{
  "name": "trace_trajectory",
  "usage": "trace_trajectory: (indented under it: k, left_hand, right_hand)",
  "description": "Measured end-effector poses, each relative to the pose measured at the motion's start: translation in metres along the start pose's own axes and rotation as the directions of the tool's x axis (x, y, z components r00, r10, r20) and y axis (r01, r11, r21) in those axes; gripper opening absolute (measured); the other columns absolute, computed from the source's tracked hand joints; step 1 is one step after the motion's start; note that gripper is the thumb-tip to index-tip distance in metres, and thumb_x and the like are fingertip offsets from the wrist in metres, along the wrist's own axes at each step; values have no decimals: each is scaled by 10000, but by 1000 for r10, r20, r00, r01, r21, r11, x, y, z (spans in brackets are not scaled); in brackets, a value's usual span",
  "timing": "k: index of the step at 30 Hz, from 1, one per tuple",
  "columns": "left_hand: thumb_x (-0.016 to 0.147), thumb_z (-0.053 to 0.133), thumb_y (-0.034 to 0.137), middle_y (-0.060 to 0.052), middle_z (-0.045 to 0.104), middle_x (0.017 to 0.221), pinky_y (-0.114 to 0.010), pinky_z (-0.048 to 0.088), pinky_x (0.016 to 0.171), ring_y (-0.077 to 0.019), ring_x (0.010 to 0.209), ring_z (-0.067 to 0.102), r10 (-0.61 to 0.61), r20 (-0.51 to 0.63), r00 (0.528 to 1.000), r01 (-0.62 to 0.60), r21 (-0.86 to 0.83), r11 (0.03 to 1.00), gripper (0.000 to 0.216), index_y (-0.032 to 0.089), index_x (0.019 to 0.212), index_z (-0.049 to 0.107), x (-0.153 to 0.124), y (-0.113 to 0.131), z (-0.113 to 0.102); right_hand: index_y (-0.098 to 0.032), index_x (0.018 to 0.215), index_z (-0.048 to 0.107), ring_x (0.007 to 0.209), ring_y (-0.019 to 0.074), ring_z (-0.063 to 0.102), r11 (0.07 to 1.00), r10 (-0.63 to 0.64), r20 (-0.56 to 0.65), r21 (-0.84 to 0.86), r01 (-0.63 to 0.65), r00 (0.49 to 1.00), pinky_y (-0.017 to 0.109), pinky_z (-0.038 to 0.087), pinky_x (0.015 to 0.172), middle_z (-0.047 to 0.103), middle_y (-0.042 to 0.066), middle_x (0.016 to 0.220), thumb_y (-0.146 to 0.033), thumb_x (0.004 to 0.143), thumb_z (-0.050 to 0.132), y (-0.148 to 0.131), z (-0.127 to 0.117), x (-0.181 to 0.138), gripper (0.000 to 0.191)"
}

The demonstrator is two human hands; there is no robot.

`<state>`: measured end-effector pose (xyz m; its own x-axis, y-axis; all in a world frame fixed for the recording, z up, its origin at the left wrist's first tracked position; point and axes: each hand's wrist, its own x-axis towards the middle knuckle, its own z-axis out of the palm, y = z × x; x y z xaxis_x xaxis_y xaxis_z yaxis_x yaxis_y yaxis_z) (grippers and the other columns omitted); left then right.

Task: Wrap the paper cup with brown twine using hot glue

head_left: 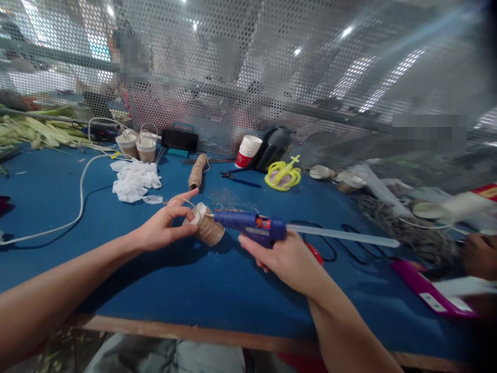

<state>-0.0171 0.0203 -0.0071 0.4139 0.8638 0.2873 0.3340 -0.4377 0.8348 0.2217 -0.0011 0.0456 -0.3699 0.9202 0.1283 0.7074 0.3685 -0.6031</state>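
Note:
My left hand (169,223) pinches the white rim of a small paper cup (209,228) wrapped in brown twine, which lies tilted above the blue table. In my right hand (285,259) is a blue hot glue gun (248,225) with a long clear glue stick (345,235) coming out of its back. The gun's nozzle meets the cup near its rim, close to my left fingertips. A strand of twine runs from the cup past my left fingers. Just behind stands a spool of twine (198,171), lying on its side.
White crumpled cloth (135,178), twine-wrapped cups (146,149) and a white cable (82,191) lie left. Pliers (240,178), stacked paper cups (248,150) and a yellow crown-shaped piece (282,175) are behind. Grey cord (404,228), a purple phone-like object (429,290) and another person's hand (481,254) are right.

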Motion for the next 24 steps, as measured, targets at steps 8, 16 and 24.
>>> trace_trajectory:
  k: [8, 16, 24]
  left_hand:
    - [774, 566, 301, -120, 328, 1422, -473, 200, 1071, -275, 1357, 194, -24, 42, 999, 23, 13, 1000, 157, 164, 701, 538, 1, 1, 0]
    - [785, 555, 332, -118, 399, 1368, -476, 216, 1071, -258, 1343, 235, -17, 63, 998, 19, -25, 1000, 176, 173, 713, 545, 1, 0, 0]
    - [795, 544, 283, -129, 471, 1293, -440, 222, 1074, -237, 1321, 291, 6, 86, 996, -4, -23, 1000, 138, 166, 722, 543, 2, 0, -1]
  right_hand:
    - [-216, 711, 637, 598, 179, 623, 948, -228, -24, -236, 216, 973, 271, 485, 575, 617, 8, 553, -301, 806, 505, 5, 5, -3, 183]
    - [-182, 836, 657, 778, 217, 636, 859, -371, 35, -366, 358, 928, 327, 498, 718, 678, 76, 777, -250, 831, 454, 6, 4, -2, 214]
    - [-177, 889, 649, 833, 223, 637, 899, -335, -18, -306, 314, 942, 339, 501, 737, 682, 96, 866, -266, 831, 461, 7, 5, -3, 216]
